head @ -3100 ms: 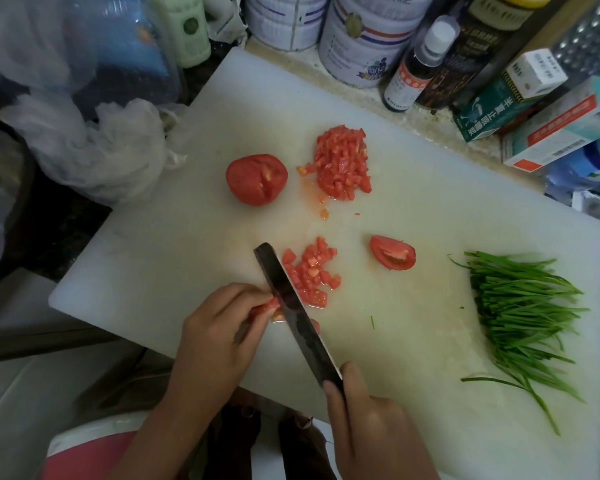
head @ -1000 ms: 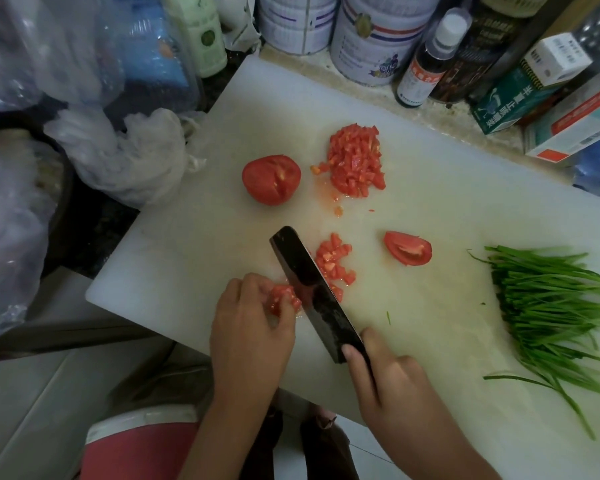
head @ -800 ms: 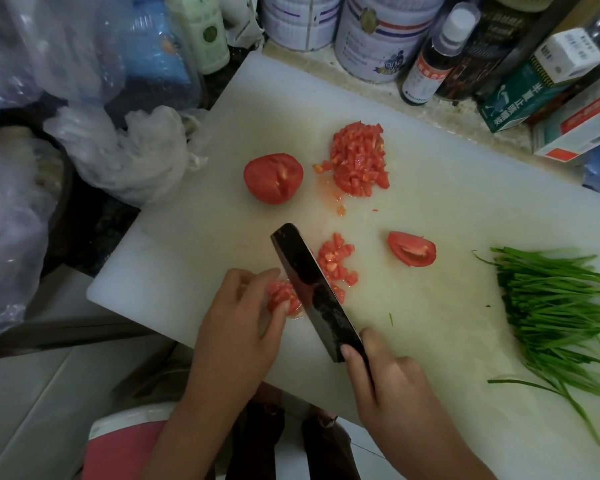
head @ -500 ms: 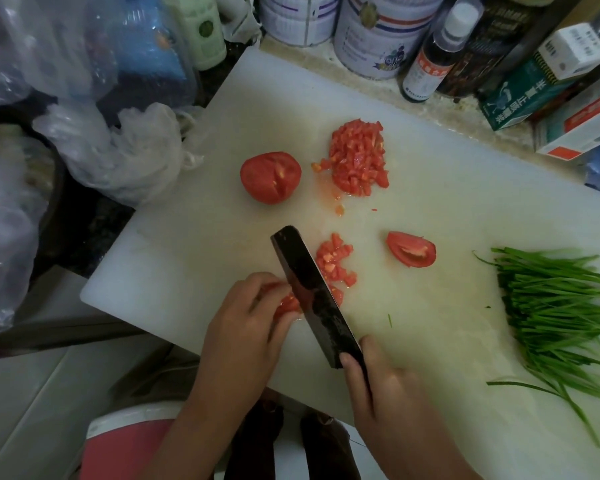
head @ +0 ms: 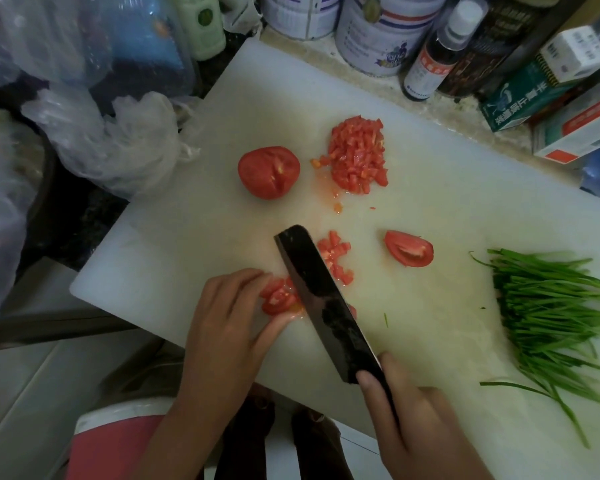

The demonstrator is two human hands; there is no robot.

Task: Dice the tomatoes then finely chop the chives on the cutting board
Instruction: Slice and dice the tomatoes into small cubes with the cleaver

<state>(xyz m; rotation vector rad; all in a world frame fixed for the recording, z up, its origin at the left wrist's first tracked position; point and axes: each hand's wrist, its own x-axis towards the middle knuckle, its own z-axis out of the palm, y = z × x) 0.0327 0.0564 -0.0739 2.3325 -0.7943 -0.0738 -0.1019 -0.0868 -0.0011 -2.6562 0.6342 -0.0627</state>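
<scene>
Steadying tomato strips (head: 278,299) at lower centre, left hand (head: 229,327) pinches them on the board (head: 187,237); right hand (head: 406,420) grips the knife (head: 323,299), blade touching them. Dice (head: 357,154), half tomato (head: 269,172) upper centre; wedge (head: 409,249) centre; chives (head: 551,306) right.

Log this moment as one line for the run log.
step: dicing tomato | left hand: holds tomato piece | right hand: grips knife | waiting: tomato half, wedge | chives: uncut

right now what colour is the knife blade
Dark, nearly black, knife blade; head view.
</scene>
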